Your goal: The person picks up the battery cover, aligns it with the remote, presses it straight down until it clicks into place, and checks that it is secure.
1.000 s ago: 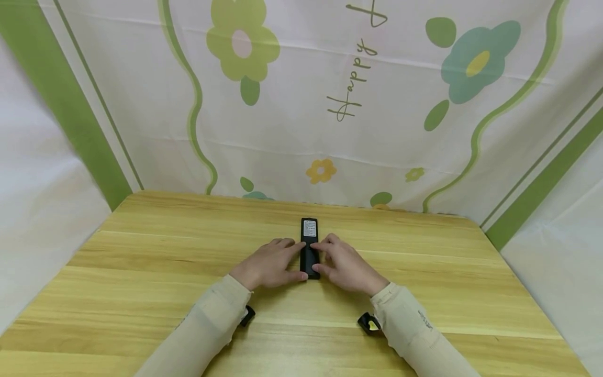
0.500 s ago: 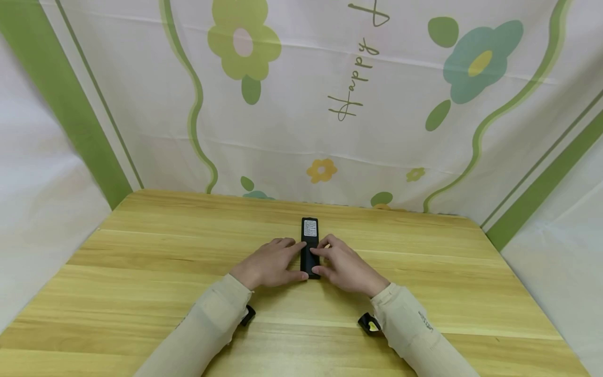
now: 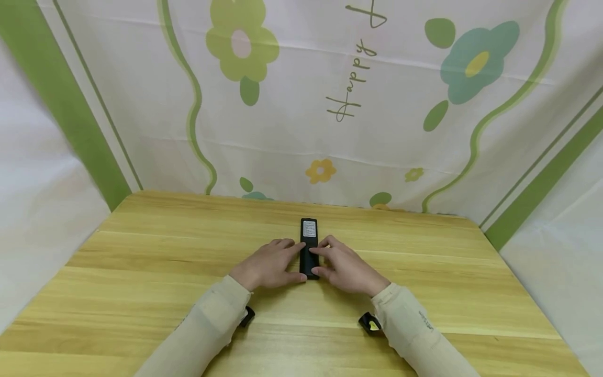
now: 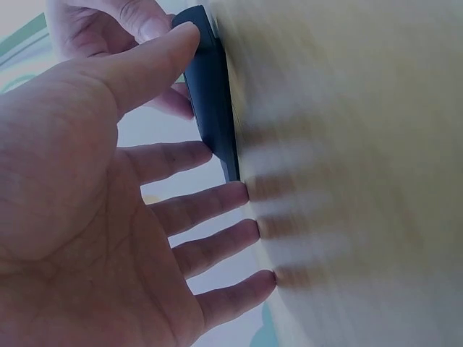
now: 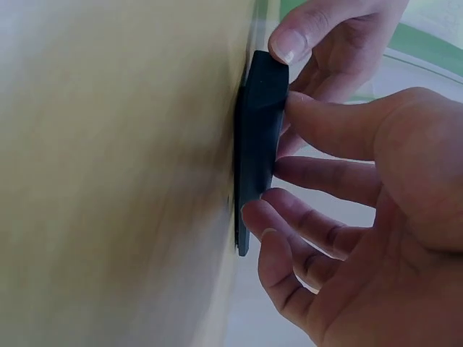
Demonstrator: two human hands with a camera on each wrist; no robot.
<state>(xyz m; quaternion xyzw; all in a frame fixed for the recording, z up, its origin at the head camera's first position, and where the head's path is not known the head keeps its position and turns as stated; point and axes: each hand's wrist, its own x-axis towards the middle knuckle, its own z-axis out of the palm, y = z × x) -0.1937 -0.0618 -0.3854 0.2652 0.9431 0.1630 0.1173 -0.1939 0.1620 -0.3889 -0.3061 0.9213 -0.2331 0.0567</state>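
A black remote control lies lengthwise on the wooden table, its back and a white printed label facing up. On its left, my left hand has the thumb against the near end and the index fingertip at the side edge. In the left wrist view the fingers of that hand are spread and nearly straight, some tips touching the table. My right hand presses thumb and index fingertip on the remote's back, toward its near half. The right wrist view shows its other fingers bent, one tip against the side of the remote.
The wooden table extends on all sides of the hands. A white cloth printed with flowers hangs behind it, with white cloth at both sides. Small black devices show at the left cuff and the right cuff.
My right index fingertip and thumb have slid slightly toward the near end of the remote control. The left hand and the remote stay in place.
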